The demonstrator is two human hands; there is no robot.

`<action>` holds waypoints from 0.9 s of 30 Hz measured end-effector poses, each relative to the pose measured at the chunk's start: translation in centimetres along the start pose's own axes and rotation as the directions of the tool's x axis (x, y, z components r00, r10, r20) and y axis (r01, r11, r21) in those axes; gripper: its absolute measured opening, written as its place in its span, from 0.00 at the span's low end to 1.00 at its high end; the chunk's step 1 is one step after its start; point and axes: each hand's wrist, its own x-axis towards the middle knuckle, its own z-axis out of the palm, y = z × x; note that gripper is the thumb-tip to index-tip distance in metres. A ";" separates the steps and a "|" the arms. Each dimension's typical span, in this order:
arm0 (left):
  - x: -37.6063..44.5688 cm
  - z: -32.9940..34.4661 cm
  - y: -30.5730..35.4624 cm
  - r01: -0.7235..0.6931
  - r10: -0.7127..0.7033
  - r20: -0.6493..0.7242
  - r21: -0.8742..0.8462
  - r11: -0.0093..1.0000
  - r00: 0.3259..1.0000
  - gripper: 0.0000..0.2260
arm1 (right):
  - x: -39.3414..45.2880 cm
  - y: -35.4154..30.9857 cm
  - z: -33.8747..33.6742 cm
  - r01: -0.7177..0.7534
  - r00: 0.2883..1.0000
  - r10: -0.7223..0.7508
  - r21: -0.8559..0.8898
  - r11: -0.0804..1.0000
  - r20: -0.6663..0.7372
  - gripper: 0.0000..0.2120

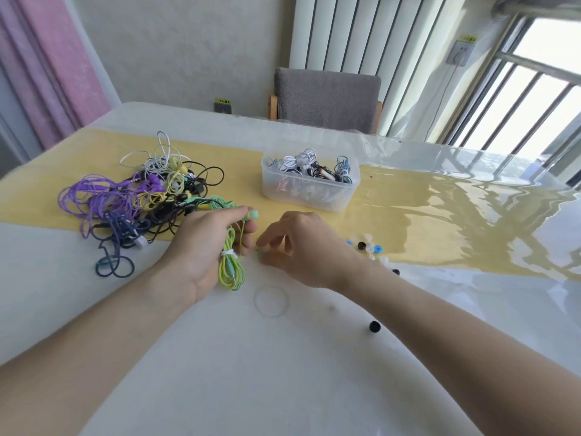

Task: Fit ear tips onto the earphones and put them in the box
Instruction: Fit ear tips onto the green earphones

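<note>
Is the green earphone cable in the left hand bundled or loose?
Bundled. The green earphone cable hangs in a coil cinched by a white tie, held by the left hand.

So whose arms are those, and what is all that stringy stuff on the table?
The arms belong to a person wearing a camera on their head, so you see what they see, looking down. The left hand grips a bundled green earphone cable, one mint earbud poking up. The right hand reaches toward it; whether it pinches anything is too blurry to tell. On the white and yellow table lie a tangled pile of coloured earphones, a clear plastic box of finished earphones, and small loose ear tips, blue, white and dark.
</note>
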 end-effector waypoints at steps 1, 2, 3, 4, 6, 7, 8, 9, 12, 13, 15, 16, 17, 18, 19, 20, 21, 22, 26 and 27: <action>0.0 0.0 0.0 0.014 -0.014 0.010 -0.006 1.000 1.000 0.08 | 0.2 -0.1 0.2 0.015 1.000 -0.015 -0.006 1.000 0.005 0.07; -0.2 0.1 0.0 0.025 -0.025 0.021 -0.013 1.000 0.999 0.08 | 0.2 -0.1 0.3 0.016 1.000 -0.016 -0.003 1.000 0.004 0.05; -0.3 0.1 -0.1 0.031 -0.030 0.034 -0.019 0.999 0.999 0.09 | 0.1 0.0 0.3 0.004 1.000 -0.004 0.009 1.000 -0.006 0.04; -0.4 0.2 -0.2 0.034 -0.033 0.048 -0.022 0.999 0.998 0.11 | -0.2 0.0 0.1 -0.020 0.999 0.021 0.031 0.999 -0.031 0.04; -0.9 0.4 -0.3 0.047 -0.045 0.096 -0.025 0.999 0.994 0.13 | -1.2 0.3 -0.7 -0.109 0.987 0.124 0.139 0.984 -0.106 0.02; -1.2 0.6 -0.3 0.056 -0.052 0.132 -0.027 0.998 0.990 0.14 | -1.7 0.3 -1.3 -0.157 0.972 0.192 0.236 0.959 -0.134 0.02; -1.6 0.8 -0.4 0.063 -0.057 0.174 -0.027 0.998 0.983 0.14 | -2.4 0.5 -2.1 -0.193 0.955 0.257 0.348 0.917 -0.147 0.01; -2.0 1.0 -0.5 0.064 -0.058 0.216 -0.020 0.998 0.975 0.14 | -3.2 0.6 -2.8 -0.214 0.939 0.311 0.454 0.865 -0.148 0.01; -3.0 1.6 -1.0 0.016 -0.037 0.347 0.063 0.998 0.937 0.12 | -5.2 0.5 -4.6 -0.212 0.913 0.388 0.666 0.715 -0.126 0.04; -3.3 1.7 -1.2 -0.007 -0.028 0.388 0.089 0.996 0.921 0.11 | -5.8 0.4 -4.8 -0.205 0.910 0.398 0.705 0.679 -0.119 0.04; -3.6 1.9 -1.6 -0.068 0.004 0.439 0.129 0.989 0.899 0.09 | -6.7 0.5 -4.5 -0.213 0.905 0.416 0.756 0.619 -0.086 0.05; -3.7 2.0 -1.8 -0.104 0.029 0.447 0.145 0.984 0.894 0.07 | -7.0 0.5 -4.3 -0.227 0.902 0.428 0.780 0.583 -0.058 0.05; -3.8 2.0 -2.0 -0.135 0.053 0.446 0.154 0.979 0.893 0.06 | -7.4 0.5 -4.1 -0.236 0.900 0.435 0.813 0.533 -0.024 0.06; -3.8 2.0 -2.2 -0.159 0.074 0.440 0.160 0.974 0.895 0.05 | -7.7 0.5 -3.8 -0.234 0.902 0.432 0.850 0.472 0.008 0.07; -3.8 2.0 -2.3 -0.178 0.093 0.433 0.161 0.971 0.897 0.06 | -7.9 0.5 -3.6 -0.221 0.907 0.420 0.878 0.424 0.026 0.07; -3.8 2.0 -2.4 -0.197 0.110 0.429 0.162 0.967 0.897 0.07 | -8.1 0.4 -3.5 -0.206 0.914 0.404 0.892 0.402 0.029 0.07; -3.7 2.0 -2.5 -0.214 0.126 0.427 0.165 0.963 0.895 0.08 | -8.3 0.4 -3.3 -0.195 0.921 0.390 0.897 0.397 0.027 0.07; -3.7 1.9 -2.5 -0.232 0.140 0.428 0.170 0.958 0.893 0.10 | -8.3 0.4 -3.2 -0.186 0.925 0.380 0.899 0.397 0.023 0.09; -3.7 2.0 -2.7 -0.283 0.182 0.428 0.185 0.941 0.885 0.10 | -8.5 0.3 -2.7 -0.140 0.918 0.395 0.920 0.366 -0.017 0.12; -3.8 2.0 -2.8 -0.297 0.192 0.426 0.193 0.935 0.884 0.09 | -8.5 0.4 -2.6 -0.124 0.914 0.403 0.923 0.363 -0.036 0.12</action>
